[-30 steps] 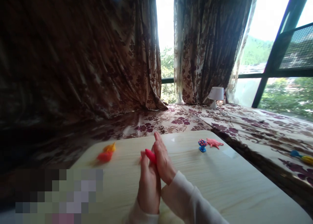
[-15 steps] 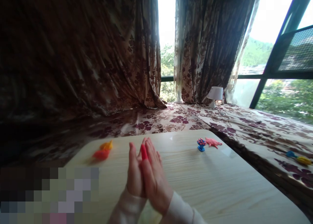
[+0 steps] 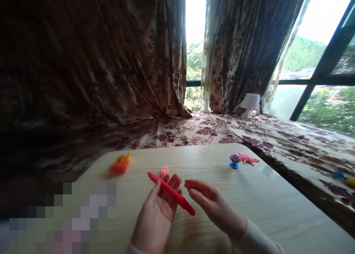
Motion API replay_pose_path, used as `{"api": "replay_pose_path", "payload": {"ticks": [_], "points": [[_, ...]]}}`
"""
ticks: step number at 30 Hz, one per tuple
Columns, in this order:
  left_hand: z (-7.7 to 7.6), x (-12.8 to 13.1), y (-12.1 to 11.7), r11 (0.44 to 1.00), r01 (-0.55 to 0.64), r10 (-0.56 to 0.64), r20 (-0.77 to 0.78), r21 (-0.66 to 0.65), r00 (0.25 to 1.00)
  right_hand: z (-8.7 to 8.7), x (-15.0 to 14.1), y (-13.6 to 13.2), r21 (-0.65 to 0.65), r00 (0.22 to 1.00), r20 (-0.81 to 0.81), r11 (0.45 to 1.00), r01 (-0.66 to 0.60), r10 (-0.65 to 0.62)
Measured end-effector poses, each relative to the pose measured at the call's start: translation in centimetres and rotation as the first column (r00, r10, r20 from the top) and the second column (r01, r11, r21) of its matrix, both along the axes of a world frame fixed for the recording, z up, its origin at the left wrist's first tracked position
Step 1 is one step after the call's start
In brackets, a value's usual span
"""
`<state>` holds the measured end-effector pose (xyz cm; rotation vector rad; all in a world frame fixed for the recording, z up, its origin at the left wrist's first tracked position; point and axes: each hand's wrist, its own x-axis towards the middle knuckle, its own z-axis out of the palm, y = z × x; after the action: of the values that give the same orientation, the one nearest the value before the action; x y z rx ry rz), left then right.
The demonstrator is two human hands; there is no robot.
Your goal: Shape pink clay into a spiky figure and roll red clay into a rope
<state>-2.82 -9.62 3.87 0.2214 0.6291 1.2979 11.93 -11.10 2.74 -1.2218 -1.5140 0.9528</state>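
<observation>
A long red clay roll (image 3: 172,192), tapered towards its ends, lies slantwise across the upturned fingers of my left hand (image 3: 159,211). My left thumb rests against it, holding it in place. To the right, my right hand (image 3: 210,202) hovers apart from the roll, fingers stretched out and thumb away from them, with nothing in it. Just beyond my left fingertips, a small pink clay piece (image 3: 164,171) sits on the pale wood-grain table (image 3: 249,213).
Orange-red (image 3: 118,168) and yellow (image 3: 124,158) shapes lie at the table's far left. At the far right stand a blue cup-shaped figure (image 3: 234,161) with pink dots and a flat pink figure (image 3: 248,158). A white lamp (image 3: 250,102) stands behind, on flowered cloth.
My palms were pressed together around the red clay roll, shifting against each other. Now they have parted: the roll lies in my left hand and my right hand has moved off to the right.
</observation>
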Motion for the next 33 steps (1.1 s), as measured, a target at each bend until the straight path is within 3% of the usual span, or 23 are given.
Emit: {"api": "replay_pose_path", "payload": {"ticks": [4, 11, 13, 16, 18, 21, 23, 25, 29, 33], "points": [[0.3, -0.1, -0.2, 1.0, -0.02, 0.02, 0.018, -0.008, 1.0, -0.9, -0.5, -1.6, -0.008, 0.998, -0.027, 0.998, -0.056, 0.056], [-0.3, 0.8, -1.1, 0.997, 0.062, -0.061, 0.033, -0.044, 0.998, -1.5, -1.8, -2.5, 0.211, 0.991, 0.131, 0.977, -0.043, 0.015], [-0.6, 1.0, -1.2, 0.997, 0.075, -0.074, 0.037, -0.03, 0.997, -1.5, -1.7, -2.4, 0.255, 0.986, 0.156, 0.967, 0.017, -0.058], [-0.8, 1.5, -1.7, 0.993, 0.114, -0.113, 0.082, -0.012, 0.99, -1.2, -2.1, -1.4, 0.276, 0.955, 0.145, 0.938, 0.211, -0.258], [-0.8, 1.9, -2.1, 0.985, 0.162, -0.169, 0.138, 0.06, 0.976, -1.1, -3.1, -0.6, 0.263, 0.944, 0.155, 0.933, 0.246, -0.292], [-0.4, 2.3, -2.6, 0.959, 0.192, -0.231, 0.184, 0.208, 0.955, -1.2, -5.3, -0.4, 0.276, 0.954, 0.171, 0.941, 0.194, -0.247], [0.1, 2.4, -2.9, 0.96, 0.147, -0.194, 0.187, 0.24, 0.963, -1.4, -6.4, -0.9, 0.344, 0.961, 0.191, 0.93, 0.127, -0.202], [0.8, 2.5, -3.1, 0.964, 0.094, -0.146, 0.201, 0.247, 0.969, -1.5, -6.9, -1.5, 0.364, 0.962, 0.212, 0.928, 0.085, -0.171], [1.9, 2.8, -3.3, 0.976, 0.087, -0.13, 0.21, 0.202, 0.969, -1.0, -6.7, -1.9, 0.292, 0.958, 0.217, 0.949, 0.121, -0.189], [2.2, 3.0, -2.7, 0.99, 0.075, -0.093, 0.158, 0.12, 0.983, -0.5, -6.7, -1.7, 0.434, 0.944, 0.236, 0.894, 0.111, -0.232]]}}
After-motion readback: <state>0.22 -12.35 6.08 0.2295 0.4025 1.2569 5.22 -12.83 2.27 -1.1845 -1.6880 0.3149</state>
